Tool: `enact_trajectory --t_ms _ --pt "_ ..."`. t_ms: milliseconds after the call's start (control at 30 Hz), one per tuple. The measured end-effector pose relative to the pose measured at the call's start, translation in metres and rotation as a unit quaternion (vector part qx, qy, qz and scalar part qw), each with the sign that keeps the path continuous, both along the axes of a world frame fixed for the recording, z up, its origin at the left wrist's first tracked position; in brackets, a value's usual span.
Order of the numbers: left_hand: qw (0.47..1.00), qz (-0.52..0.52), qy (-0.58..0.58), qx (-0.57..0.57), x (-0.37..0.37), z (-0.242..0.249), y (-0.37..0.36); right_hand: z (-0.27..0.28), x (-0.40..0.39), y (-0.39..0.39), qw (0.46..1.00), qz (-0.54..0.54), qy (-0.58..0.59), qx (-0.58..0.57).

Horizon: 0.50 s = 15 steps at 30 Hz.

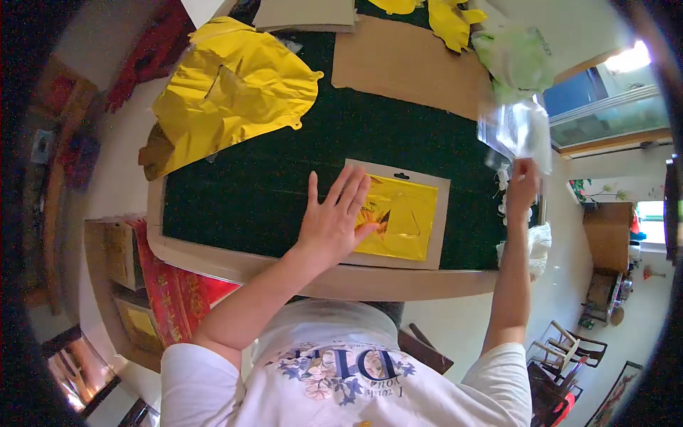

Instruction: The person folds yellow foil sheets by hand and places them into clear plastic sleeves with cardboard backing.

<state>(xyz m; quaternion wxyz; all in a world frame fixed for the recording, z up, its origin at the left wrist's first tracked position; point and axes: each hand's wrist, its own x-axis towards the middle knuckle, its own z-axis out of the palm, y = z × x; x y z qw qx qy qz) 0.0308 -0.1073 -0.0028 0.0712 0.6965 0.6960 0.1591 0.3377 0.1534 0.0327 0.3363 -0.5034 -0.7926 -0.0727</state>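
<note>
On the dark green tabletop, close to the front edge, lies a flat cardboard backing card (442,220) with a hang slot at its top. A folded yellow foil piece (409,231) rests on it. My left hand (331,220) is open, its fingers spread over the left side of the card and foil. Over at the table's right edge, my right hand (523,188) is closed on a clear plastic bag (516,132). The bag is blurred, and the fingertips are partly hidden.
A large yellow foil balloon (242,92) lies at the back left. Toward the back are a brown cardboard sheet (405,64), a grey card stack (306,13), more yellow foil (452,21) and a green plastic bag (514,60). White crumpled material (538,249) sits at the right edge.
</note>
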Motion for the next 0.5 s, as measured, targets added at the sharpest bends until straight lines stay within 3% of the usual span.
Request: enact_trajectory --t_ms 33,133,367,500 --pt "1.0 0.0 -0.001 0.002 0.0 0.0 -0.001 0.001 -0.014 -0.021 0.999 0.036 -0.017 -0.038" --pt "1.0 -0.002 0.012 0.003 -0.001 -0.001 0.0 -0.017 -0.035 -0.042 0.985 0.08 -0.15 0.013" --pt "1.0 -0.005 0.008 0.01 -0.001 -0.001 0.0 -0.017 -0.055 -0.057 0.977 0.159 -0.129 -0.063" --pt "1.0 -0.004 0.018 0.007 0.0 -0.001 -0.001 0.002 -0.059 -0.063 0.967 0.205 -0.146 -0.046"
